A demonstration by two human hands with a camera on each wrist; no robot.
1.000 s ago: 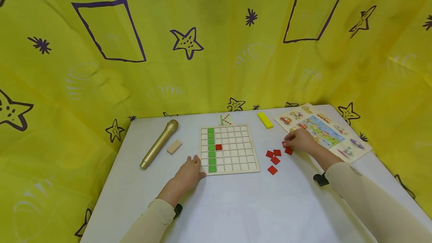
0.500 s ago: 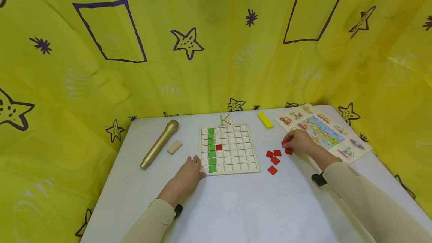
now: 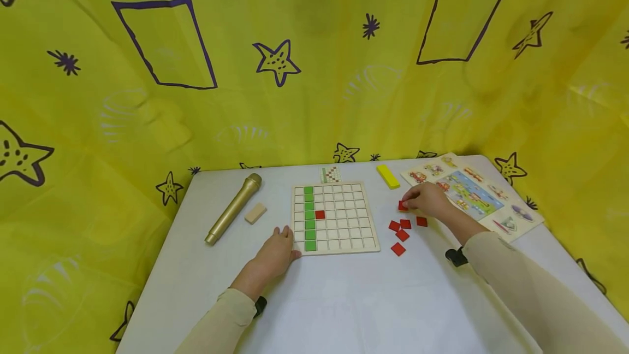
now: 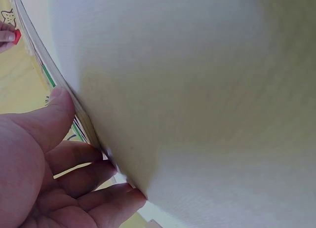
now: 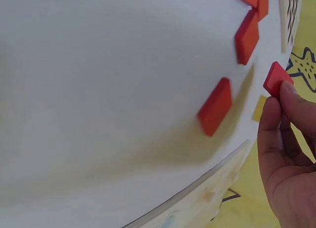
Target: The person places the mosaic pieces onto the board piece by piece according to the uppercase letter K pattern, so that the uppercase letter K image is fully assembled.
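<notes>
My right hand pinches a red square tile between thumb and fingers, above the table to the right of the wooden grid board. Several loose red tiles lie below and beside this hand. My left hand holds the board's near left corner, thumb against the front edge and fingers along the left side. On the board, a column of green tiles fills the second column, with one red tile beside it.
A small pattern card lies behind the board. To the left are a gold microphone and a plain wooden block. A yellow block and a picture puzzle board lie at the right. A yellow curtain surrounds the table.
My right hand has lifted a red tile and moved left toward the board, leaving another red tile behind on the table. The left hand stays at the board's corner.
</notes>
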